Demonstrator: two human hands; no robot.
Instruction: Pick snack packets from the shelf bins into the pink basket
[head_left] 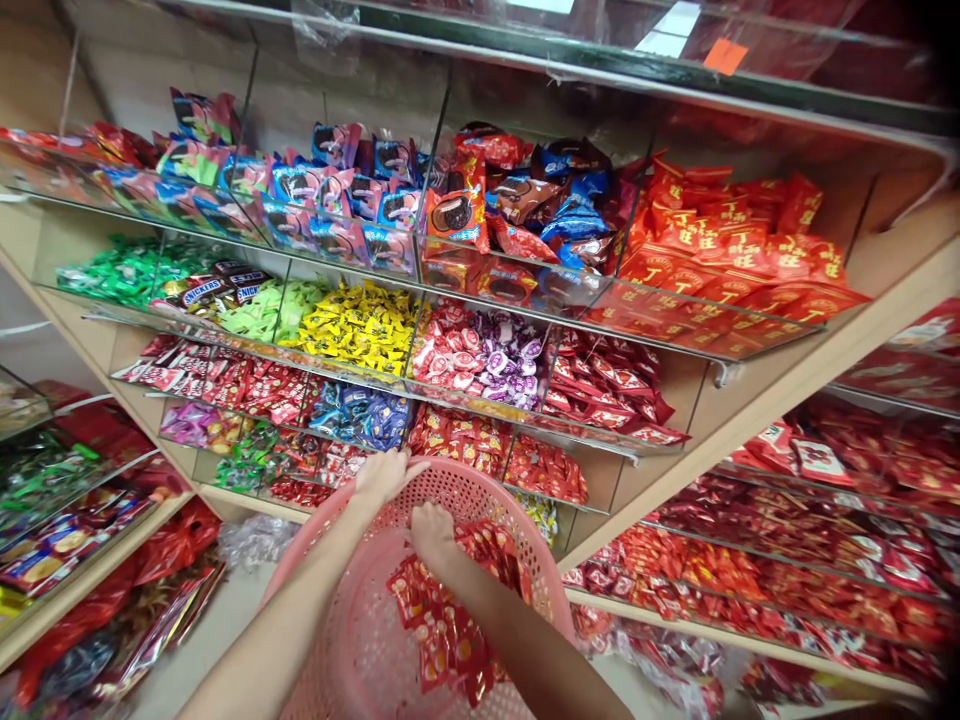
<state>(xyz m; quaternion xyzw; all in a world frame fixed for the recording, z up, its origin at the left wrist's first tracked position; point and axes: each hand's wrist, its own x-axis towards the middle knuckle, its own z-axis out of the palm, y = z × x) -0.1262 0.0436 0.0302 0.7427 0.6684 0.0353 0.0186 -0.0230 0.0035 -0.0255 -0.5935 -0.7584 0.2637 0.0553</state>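
Note:
A round pink plastic basket [551,580] with a perforated wall stands below the shelves. My left hand [384,474] is closed over its far rim, the fingers pointing to the right. Inside the basket's opening is my right hand [433,530], its fingers curled in; what they hold, if anything, is hidden. Beneath my right forearm, red wrapped candy packets [450,640] lie in a heap on the right side of the basket, and the forearm covers part of them. The pink basket floor [367,620] shows on the left.
Clear-walled shelves ahead hold sorted sweets: orange-red packets [720,240], yellow candies [360,325], purple candies [510,360] and red packets [457,440] just beyond the basket rim. More stocked shelves [795,530] stand at right. Plastic bags [259,540] lie on the floor at left.

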